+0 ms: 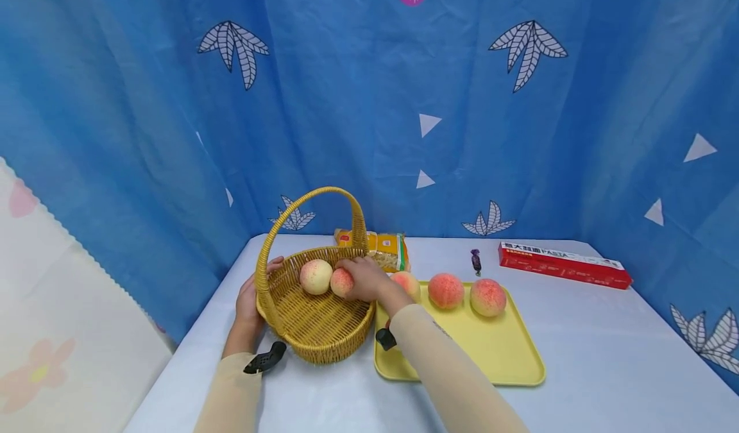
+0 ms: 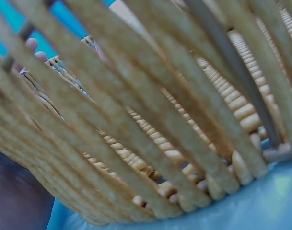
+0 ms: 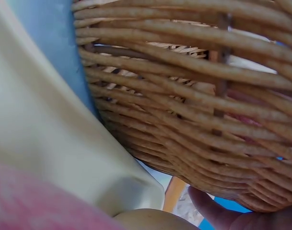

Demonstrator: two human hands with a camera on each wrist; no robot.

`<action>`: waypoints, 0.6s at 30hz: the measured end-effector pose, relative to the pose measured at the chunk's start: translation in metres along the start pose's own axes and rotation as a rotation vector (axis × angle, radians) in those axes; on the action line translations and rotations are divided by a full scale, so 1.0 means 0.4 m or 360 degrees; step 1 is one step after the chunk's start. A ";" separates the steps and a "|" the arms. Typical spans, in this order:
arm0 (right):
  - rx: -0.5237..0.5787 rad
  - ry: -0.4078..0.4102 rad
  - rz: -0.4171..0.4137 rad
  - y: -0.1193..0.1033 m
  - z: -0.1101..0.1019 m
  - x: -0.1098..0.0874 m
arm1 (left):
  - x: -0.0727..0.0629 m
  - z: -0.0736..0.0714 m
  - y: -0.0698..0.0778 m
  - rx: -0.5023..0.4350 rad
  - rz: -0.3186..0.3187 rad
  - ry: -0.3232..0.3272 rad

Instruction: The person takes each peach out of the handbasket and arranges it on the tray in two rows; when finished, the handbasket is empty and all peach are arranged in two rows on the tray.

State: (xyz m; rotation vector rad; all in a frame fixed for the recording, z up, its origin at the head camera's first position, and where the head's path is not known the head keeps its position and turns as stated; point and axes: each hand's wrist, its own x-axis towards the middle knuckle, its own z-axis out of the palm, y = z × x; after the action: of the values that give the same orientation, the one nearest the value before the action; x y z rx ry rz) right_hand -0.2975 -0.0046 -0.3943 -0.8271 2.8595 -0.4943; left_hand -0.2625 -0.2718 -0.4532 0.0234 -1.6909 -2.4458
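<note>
A yellow wicker basket (image 1: 330,351) with a tall arched handle (image 1: 323,191) stands on the left of the table. My left hand (image 1: 249,299) holds it by the left side, fingertips at the rim; the left wrist view is filled by the weave. Over the basket's right rim reaches my right hand (image 1: 365,278), gripping a small pink peach (image 1: 342,283) inside. Beside that peach lies a paler cream peach (image 1: 315,276). To the right, a yellow tray (image 1: 491,356) carries a partly hidden peach (image 1: 407,284), a middle peach (image 1: 446,291) and a right-hand peach (image 1: 488,297).
Behind the basket lies a yellow pasta bag (image 1: 388,251). A small purple-wrapped candy (image 1: 476,262) sits behind the tray, and a long red pasta box (image 1: 562,265) lies at the back right. A blue curtain (image 1: 369,112) hangs along the table's back edge.
</note>
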 end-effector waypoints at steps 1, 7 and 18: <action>0.0001 -0.0001 -0.0001 0.001 0.001 0.000 | 0.000 0.000 -0.001 0.0001 -0.0004 0.0002; -0.0054 0.0029 -0.0011 0.000 0.004 0.001 | 0.005 -0.004 -0.003 -0.0022 0.0002 0.0000; -0.0198 0.0067 0.0029 -0.004 0.022 -0.007 | 0.003 -0.003 -0.005 -0.0052 0.0001 -0.0026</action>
State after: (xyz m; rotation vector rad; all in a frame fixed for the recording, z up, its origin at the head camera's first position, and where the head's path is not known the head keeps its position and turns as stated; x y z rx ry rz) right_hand -0.2924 -0.0066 -0.4020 -0.8179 2.9592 -0.3381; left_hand -0.2636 -0.2724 -0.4552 -0.0012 -1.6566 -2.4796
